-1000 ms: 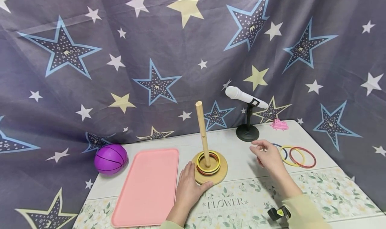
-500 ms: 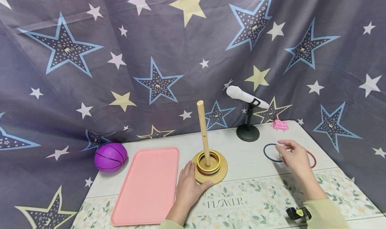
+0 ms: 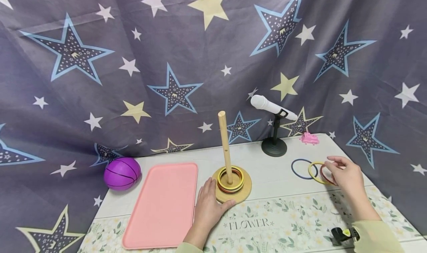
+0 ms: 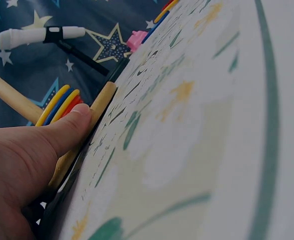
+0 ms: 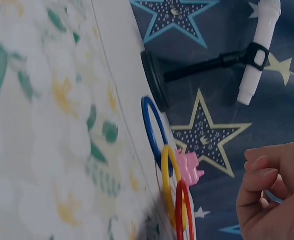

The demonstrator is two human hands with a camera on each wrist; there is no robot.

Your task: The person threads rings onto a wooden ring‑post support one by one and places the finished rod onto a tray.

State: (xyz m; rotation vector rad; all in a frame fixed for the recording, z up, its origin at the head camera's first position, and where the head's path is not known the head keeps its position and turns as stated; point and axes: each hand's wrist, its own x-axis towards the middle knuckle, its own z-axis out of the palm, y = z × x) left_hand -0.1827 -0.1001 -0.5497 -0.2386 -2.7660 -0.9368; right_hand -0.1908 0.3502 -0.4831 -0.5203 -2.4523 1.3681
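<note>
The left hand (image 3: 209,206) is resting against the round wooden base (image 3: 248,188), its grip spread apart, fingers at the left edge and thumb at the front. A stack of rings (image 3: 230,190) is encircling the upright peg (image 3: 225,145) on that base. The right hand (image 3: 348,175) is hovering over the red ring (image 5: 180,210), its grip loosely curled around nothing. On the worktop (image 3: 267,179), that ring is overlapping the yellow ring (image 5: 166,180), which is overlapping the blue ring (image 5: 147,125).

The high head view faces forward-down; low, near, tilted wrist views share the microphone (image 4: 34,36).
</note>
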